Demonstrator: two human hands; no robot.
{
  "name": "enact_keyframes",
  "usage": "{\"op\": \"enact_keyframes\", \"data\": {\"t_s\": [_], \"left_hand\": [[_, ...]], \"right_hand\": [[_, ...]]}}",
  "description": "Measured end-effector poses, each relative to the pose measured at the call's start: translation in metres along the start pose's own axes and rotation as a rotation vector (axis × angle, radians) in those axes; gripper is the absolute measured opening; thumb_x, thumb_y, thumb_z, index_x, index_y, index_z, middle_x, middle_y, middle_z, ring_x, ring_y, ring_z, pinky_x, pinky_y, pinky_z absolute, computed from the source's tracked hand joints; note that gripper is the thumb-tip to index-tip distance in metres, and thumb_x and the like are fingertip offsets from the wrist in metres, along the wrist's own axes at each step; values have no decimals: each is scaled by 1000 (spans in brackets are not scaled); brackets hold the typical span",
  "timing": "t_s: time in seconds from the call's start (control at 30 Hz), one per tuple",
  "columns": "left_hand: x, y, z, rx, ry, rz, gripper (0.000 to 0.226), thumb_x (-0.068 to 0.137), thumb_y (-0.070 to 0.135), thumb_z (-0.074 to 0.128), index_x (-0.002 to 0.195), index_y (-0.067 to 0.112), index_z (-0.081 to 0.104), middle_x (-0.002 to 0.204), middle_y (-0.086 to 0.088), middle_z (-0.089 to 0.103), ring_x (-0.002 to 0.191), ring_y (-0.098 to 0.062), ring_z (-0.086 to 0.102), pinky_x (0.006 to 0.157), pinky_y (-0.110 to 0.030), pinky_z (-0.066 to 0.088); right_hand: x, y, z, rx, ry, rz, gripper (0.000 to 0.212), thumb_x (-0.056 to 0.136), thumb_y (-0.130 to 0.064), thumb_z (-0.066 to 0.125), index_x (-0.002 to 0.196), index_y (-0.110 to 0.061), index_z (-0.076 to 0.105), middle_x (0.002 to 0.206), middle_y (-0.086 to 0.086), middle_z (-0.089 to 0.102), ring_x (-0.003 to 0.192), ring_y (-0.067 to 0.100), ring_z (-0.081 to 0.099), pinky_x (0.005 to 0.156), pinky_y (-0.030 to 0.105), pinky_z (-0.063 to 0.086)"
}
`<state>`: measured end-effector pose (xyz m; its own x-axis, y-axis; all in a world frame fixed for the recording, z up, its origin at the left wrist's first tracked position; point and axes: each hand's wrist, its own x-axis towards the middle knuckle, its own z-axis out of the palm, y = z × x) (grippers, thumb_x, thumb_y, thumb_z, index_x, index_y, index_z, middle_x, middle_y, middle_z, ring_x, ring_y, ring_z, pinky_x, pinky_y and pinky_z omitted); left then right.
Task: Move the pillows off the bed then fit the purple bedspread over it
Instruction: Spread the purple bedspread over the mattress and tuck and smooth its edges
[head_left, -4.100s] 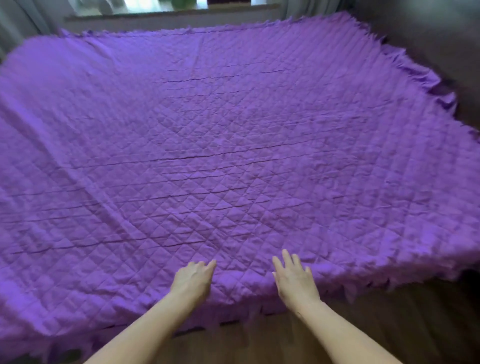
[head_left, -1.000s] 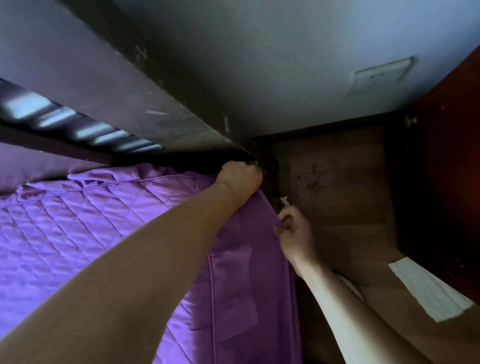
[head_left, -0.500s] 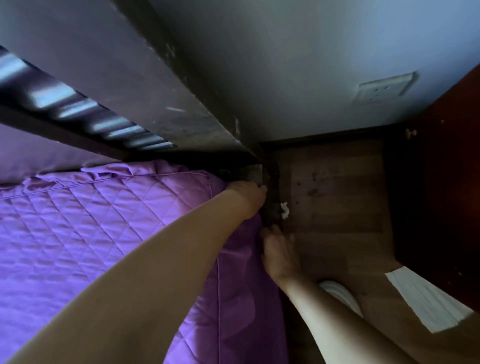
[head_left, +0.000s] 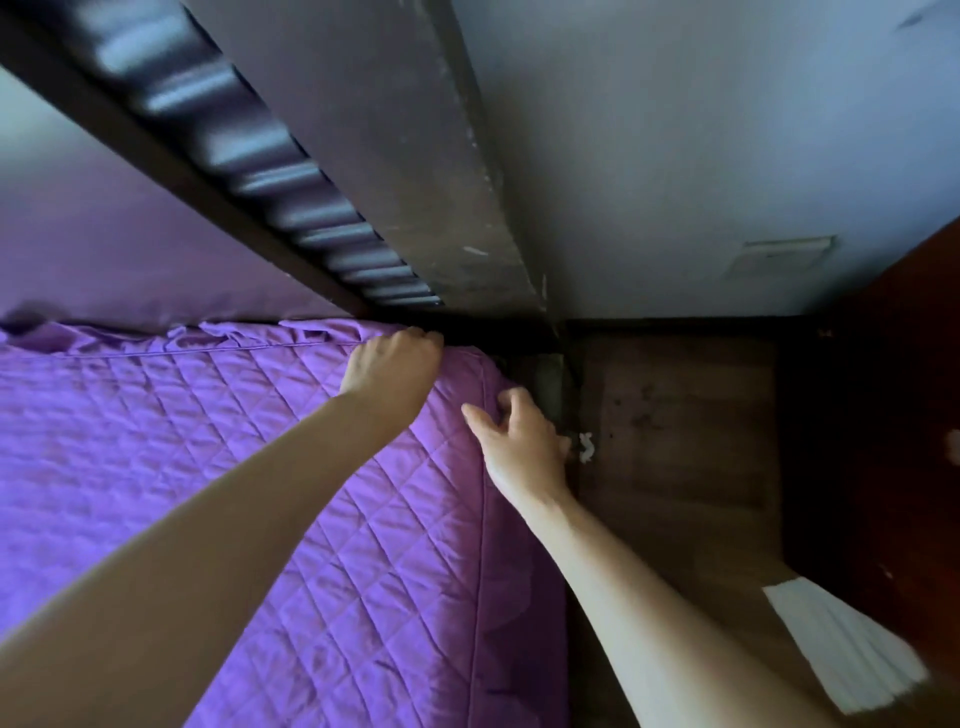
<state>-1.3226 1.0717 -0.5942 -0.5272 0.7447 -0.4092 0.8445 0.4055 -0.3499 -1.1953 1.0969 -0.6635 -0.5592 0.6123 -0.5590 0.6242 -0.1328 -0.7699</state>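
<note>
Up by the dark headboard (head_left: 363, 156), the purple bedspread (head_left: 208, 467) lies over the bed, the left hand (head_left: 392, 364) gripping its top edge with curled fingers while the right hand (head_left: 522, 441) clasps its corner just beside.

both bare arms reach forward, the left one rising from the lower left; the left hand (head_left: 395, 369) lies knuckles up, fingers curled under at the far edge of the purple bedspread (head_left: 208, 467); the right hand (head_left: 519, 441), just beside it, spreads its thumb, bent fingers hooked over the corner
</note>
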Motion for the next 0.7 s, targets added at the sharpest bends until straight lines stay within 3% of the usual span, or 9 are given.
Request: {"op": "enact_keyframes", "data": {"t_s": [0.1,0.2,0.3,0.4,0.43,0.5,0.53,0.6,0.7], "left_hand": [[7,3,-5,-8,11,-27,34,84,-6,45,115,6,50,118,-12,56,110,-36,57,80,-44,48],[6,10,-8,-14,78,-32,31,87,-5,43,116,6,49,119,-12,56,110,-33,56,79,-44,48],[4,12,-3,-132,113,-39,29,91,0,37,116,8,49,118,-11,54,112,-31,53,78,-44,48],[-11,11,11,-351,210,-11,44,87,-1,42,129,12,46,134,-10,45,113,-33,51,84,-44,47],[-21,11,18,-393,304,-27,52,83,-4,47,133,12,45,139,-12,43,115,-34,51,89,-45,45],[-52,6,36,-464,410,-194,68,79,-4,52,142,15,36,148,-13,34,130,-37,39,102,-53,36],[-71,3,48,-501,362,-303,73,82,-1,50,147,22,25,154,-10,23,139,-37,25,107,-59,26],[-108,-1,76,-579,218,-483,74,90,10,43,148,37,5,159,0,2,144,-37,0,108,-66,13],[-154,1,105,-667,99,-591,58,99,30,31,146,43,0,158,7,-5,144,-36,-9,107,-70,10]], "right_hand": [[1,-3,-4,-44,54,-64,18,91,-37,54,90,-20,50,98,2,66,101,26,57,91,35,28],[2,-1,-9,-116,179,-93,17,93,-35,51,84,-22,46,92,5,66,95,29,58,88,36,27],[1,-2,-2,-127,229,-61,15,94,-33,51,89,-20,49,95,5,66,98,29,58,91,38,30],[-5,-9,2,-167,236,-31,14,92,-27,54,101,-16,54,106,5,63,107,29,55,92,42,33],[-8,-9,1,-272,294,-89,19,90,-23,57,107,-16,54,111,7,60,109,30,53,91,44,35],[-21,-11,3,-541,395,-383,37,84,-21,62,119,-18,53,120,10,54,110,33,50,87,47,39],[-28,-11,5,-629,366,-575,45,83,-24,63,126,-21,50,128,11,50,114,35,47,89,50,39],[-39,-6,11,-822,131,-828,55,86,-39,57,138,-30,42,148,9,36,131,40,34,102,59,29],[-43,1,7,-1046,-105,-783,61,91,-56,38,147,-37,21,159,-3,6,144,38,5,110,65,0]]}}
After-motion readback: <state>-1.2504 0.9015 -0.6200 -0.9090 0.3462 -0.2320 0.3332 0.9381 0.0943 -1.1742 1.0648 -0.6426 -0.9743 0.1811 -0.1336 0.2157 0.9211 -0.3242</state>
